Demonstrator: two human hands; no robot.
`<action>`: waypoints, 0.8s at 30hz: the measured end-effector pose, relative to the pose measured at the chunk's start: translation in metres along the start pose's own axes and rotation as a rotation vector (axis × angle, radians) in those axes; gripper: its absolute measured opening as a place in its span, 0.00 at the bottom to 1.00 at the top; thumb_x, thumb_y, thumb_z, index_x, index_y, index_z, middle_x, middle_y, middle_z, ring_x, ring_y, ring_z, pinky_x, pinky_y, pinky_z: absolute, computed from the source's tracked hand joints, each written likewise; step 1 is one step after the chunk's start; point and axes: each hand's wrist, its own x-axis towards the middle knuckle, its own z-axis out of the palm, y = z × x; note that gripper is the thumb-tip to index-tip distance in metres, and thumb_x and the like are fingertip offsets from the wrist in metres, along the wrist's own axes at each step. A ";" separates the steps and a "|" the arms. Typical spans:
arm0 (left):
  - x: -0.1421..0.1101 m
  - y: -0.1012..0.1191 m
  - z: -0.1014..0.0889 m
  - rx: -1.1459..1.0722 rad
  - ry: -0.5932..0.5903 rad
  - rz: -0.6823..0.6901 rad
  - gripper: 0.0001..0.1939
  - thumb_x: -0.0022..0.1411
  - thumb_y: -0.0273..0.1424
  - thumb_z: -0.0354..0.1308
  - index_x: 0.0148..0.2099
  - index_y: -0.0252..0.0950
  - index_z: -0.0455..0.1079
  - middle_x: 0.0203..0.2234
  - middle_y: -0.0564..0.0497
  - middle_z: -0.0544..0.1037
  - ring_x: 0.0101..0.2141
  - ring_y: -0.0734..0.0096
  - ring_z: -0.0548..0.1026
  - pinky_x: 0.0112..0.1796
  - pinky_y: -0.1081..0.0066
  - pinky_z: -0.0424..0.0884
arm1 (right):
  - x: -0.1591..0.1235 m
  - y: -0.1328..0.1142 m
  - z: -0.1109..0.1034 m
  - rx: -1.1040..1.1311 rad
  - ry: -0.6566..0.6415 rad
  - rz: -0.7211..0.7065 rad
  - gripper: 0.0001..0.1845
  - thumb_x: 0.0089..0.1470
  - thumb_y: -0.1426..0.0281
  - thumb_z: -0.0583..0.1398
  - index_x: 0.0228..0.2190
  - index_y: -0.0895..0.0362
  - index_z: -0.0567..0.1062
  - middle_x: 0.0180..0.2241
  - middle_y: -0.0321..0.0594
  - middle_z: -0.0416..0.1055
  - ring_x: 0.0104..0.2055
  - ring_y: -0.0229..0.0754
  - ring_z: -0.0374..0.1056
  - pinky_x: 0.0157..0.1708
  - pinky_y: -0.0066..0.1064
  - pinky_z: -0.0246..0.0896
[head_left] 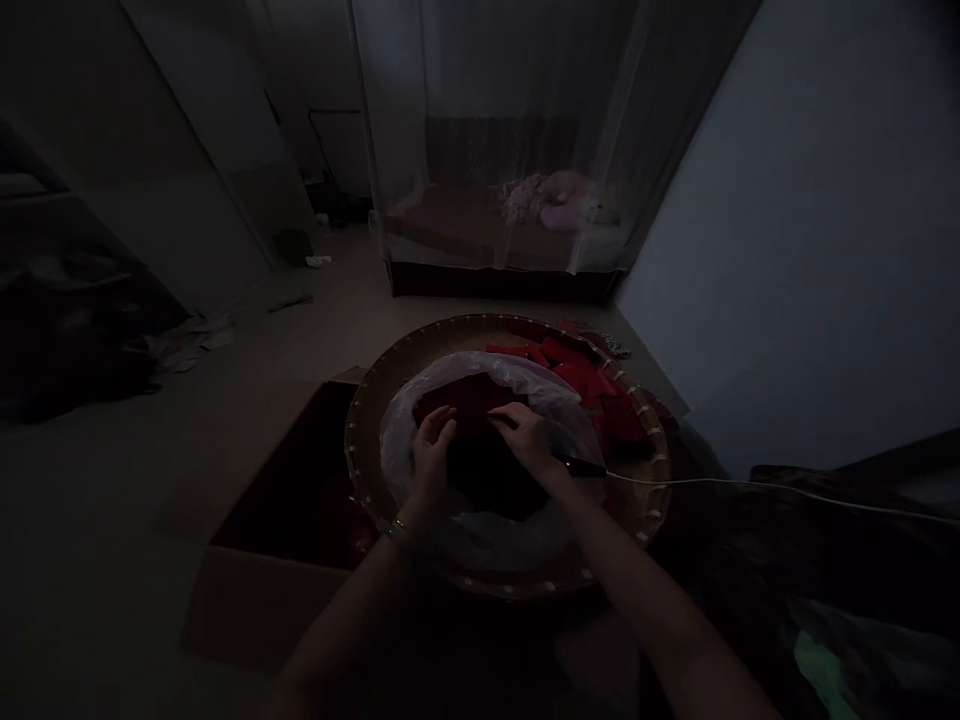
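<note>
We are viewing dull, dark-red material (472,392) inside a translucent plastic bag (517,368) on a bamboo tray (409,362). Left hand (432,448) and right hand (528,436) are hanging over it; dimness is keeping us from telling either grip.

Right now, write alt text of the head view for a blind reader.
A person's left hand and right hand are at the mouth of an open plastic bag in a round woven tray, over dark red material; darkness hides their grip. Red pieces lie at the tray's far right, and an open cardboard box stands at left.
</note>
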 end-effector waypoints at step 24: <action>-0.008 -0.009 0.006 0.361 -0.111 -0.089 0.14 0.46 0.33 0.65 0.36 0.33 0.76 0.32 0.48 0.80 0.34 0.62 0.76 0.38 0.66 0.71 | -0.024 -0.020 -0.008 -0.171 0.037 -0.096 0.20 0.59 0.68 0.50 0.52 0.54 0.67 0.45 0.46 0.69 0.48 0.46 0.64 0.49 0.41 0.61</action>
